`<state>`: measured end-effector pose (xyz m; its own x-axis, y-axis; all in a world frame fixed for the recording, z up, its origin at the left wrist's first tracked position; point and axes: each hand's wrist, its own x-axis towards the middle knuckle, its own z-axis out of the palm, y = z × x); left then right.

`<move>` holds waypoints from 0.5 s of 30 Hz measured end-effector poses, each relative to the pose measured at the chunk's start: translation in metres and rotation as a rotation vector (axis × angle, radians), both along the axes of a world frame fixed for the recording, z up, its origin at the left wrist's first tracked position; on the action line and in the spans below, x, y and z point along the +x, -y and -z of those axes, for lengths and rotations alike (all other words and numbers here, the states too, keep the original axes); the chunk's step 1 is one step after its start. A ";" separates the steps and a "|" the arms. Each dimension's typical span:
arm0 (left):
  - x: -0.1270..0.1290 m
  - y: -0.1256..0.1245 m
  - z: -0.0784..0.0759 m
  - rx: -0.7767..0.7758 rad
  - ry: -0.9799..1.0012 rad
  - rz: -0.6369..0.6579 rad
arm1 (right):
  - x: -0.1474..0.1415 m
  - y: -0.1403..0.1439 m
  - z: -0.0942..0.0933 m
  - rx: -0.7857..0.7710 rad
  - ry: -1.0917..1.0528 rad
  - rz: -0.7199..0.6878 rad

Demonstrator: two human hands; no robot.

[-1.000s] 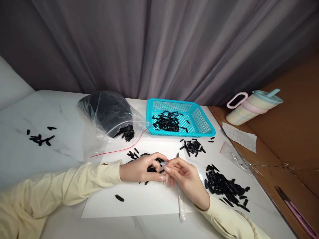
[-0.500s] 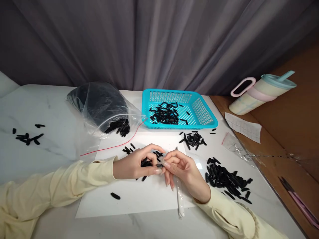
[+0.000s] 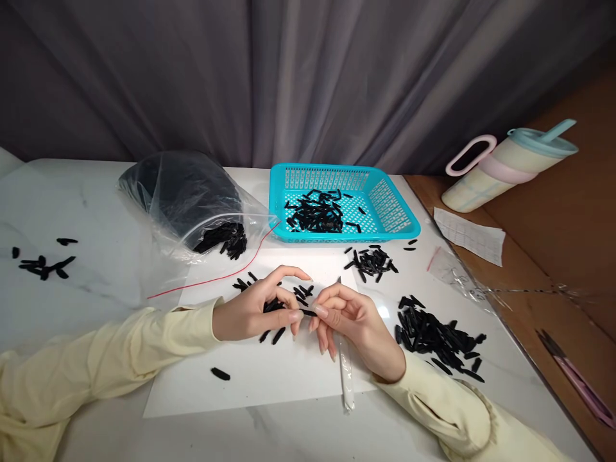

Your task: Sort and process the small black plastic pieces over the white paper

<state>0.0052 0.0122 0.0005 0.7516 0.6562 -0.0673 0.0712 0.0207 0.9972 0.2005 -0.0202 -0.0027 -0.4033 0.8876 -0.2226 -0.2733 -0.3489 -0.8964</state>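
Observation:
Between my two hands is a small, slim black piece [image 3: 308, 312], held level just above a white sheet [image 3: 192, 391]. My left hand [image 3: 255, 312] pinches its left end with thumb and a fingertip, the index finger raised and curved away. At the other end, the thumb and index finger of my right hand [image 3: 359, 324] grip it, while the lower fingers hang loosely. Similar black pieces [image 3: 302, 294] lie on the sheet behind and under my left hand, partly hidden. One single black piece [image 3: 220, 373] rests nearer the front. A thin tool in a clear sleeve [image 3: 346, 378] lies beneath my right hand.
A blue basket [image 3: 409, 232] holding black pieces stands at the back. Left of it lies an open clear bag [image 3: 178, 192] full of them. Heaps [image 3: 436, 337] sit at right, others [image 3: 45, 266] far left. A tumbler [image 3: 505, 170], paper slip [image 3: 469, 236] and pink-handled tool [image 3: 577, 378] lie right.
My fingertips have drawn slightly apart, and the black piece now shows plainly between them. My left index finger has lifted away. The whole view has shifted a little.

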 end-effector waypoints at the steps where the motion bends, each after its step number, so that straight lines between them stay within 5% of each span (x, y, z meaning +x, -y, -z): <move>1: 0.000 0.000 0.001 -0.011 0.014 0.001 | 0.000 0.000 0.000 -0.001 0.000 -0.003; 15: 0.000 -0.003 0.004 -0.010 0.057 0.062 | 0.000 -0.001 0.003 0.024 -0.018 -0.028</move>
